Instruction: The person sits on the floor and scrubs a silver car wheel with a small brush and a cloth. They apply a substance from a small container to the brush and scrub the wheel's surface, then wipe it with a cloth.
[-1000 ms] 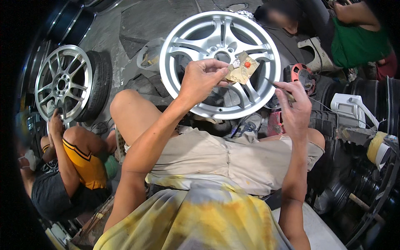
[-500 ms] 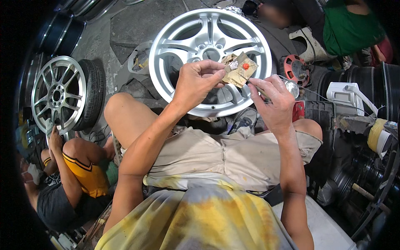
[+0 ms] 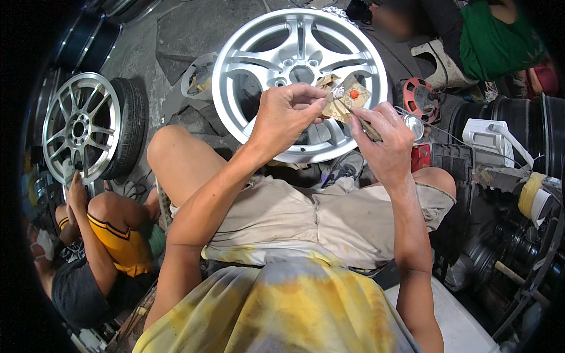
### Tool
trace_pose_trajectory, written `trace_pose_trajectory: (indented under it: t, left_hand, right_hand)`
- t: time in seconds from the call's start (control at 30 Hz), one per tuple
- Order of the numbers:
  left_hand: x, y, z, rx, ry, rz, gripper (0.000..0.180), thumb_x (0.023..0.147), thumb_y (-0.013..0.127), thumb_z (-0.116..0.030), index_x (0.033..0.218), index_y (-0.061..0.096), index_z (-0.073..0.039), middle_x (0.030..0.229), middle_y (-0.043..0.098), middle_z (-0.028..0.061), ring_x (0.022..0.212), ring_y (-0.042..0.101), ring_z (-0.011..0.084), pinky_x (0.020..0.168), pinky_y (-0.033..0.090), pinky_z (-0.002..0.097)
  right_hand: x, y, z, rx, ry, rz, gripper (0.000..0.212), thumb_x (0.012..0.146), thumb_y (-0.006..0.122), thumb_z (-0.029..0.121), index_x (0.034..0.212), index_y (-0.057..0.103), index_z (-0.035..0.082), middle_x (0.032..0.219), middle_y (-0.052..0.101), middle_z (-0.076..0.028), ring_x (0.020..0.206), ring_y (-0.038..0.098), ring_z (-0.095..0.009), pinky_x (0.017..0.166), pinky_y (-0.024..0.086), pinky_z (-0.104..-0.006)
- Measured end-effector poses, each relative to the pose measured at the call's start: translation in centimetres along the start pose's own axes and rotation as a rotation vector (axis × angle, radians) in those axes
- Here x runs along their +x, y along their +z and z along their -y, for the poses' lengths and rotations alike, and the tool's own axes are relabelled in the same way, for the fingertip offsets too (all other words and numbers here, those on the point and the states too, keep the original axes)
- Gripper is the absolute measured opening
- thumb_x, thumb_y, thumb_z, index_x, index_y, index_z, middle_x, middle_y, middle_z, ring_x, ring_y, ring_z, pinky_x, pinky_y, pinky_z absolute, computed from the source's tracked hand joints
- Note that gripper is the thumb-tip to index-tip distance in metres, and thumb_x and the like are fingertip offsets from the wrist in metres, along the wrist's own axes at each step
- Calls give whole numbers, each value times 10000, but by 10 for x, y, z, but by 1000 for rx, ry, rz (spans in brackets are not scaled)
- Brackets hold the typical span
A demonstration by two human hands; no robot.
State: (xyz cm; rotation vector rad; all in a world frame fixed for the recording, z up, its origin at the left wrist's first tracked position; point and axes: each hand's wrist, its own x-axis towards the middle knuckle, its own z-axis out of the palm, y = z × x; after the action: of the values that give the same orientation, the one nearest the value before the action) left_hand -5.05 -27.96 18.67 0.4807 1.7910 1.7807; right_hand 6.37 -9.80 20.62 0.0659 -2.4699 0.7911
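Observation:
My left hand [image 3: 288,117] is closed, pinching the edge of a small brown piece of card [image 3: 336,112]. A white dab [image 3: 338,92] and an orange-red dab [image 3: 354,94] sit on the card. In my right hand [image 3: 386,138] is a thin tool like a small spatula [image 3: 369,130], its narrow tip over the card near the white dab. Whether the tip touches is too small to tell. Both hands are above a silver alloy wheel rim [image 3: 226,115], which lies face up beyond my knees; the card and hands hide part of its near side.
At left, a seated person [image 3: 112,241] reaches to another alloy rim [image 3: 79,129] beside a tyre [image 3: 130,129]. A person in green [image 3: 497,44] is at the far right. Right of the rim are a red reel-like disc [image 3: 419,99], an open can [image 3: 414,125] and a white plastic container [image 3: 487,140].
The tool's tip has moved left across the card, toward the white dab. My left hand and the card have shifted slightly to the right.

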Motion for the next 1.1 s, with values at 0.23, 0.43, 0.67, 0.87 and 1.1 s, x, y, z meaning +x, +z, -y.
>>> trace_pose_trajectory:
  t: [0.23, 0.43, 0.67, 0.87, 1.1]
  left_hand:
    - [1, -1, 1, 35, 7, -10, 256, 980, 712, -105, 1169, 708, 67, 987, 756, 124, 843, 735, 124, 759, 635, 248]
    - [8, -9, 10, -129, -8, -61, 233, 971, 703, -87, 1142, 703, 71, 988, 746, 125, 855, 745, 142, 733, 634, 249]
    - [12, -19, 1, -150, 14, -95, 203, 995, 678, -93, 1126, 658, 62, 1023, 708, 130, 862, 734, 154, 746, 659, 272]
    - [12, -17, -3, -181, 7, -37, 180, 1003, 666, -85, 1121, 625, 44, 999, 713, 125, 869, 733, 148, 761, 660, 277]
    - [10, -18, -1, -208, 52, -15, 153, 1013, 633, -66, 1106, 634, 56, 966, 714, 144, 869, 742, 169, 747, 667, 267]
  right_hand:
    - [-1, -3, 0, 190, 265, 52, 132, 844, 790, 37, 961, 756, -17, 837, 664, -90, 690, 653, -159, 599, 509, -299]
    - [-2, -10, -2, 620, 616, 2, 139, 919, 744, 43, 1046, 739, -12, 856, 659, -69, 728, 626, -95, 644, 505, -278]
    - [-9, -14, -12, 324, 353, 34, 118, 942, 712, 26, 1055, 731, 0, 892, 671, -85, 801, 647, -145, 693, 514, -296]
    - [-5, -16, -10, 130, 170, 27, 182, 912, 723, -3, 1091, 744, 19, 922, 654, -82, 792, 632, -186, 683, 509, -317]
    - [-4, -16, -11, 19, 98, 9, 293, 872, 751, -25, 1155, 753, 53, 971, 629, -88, 824, 636, -195, 690, 516, -337]
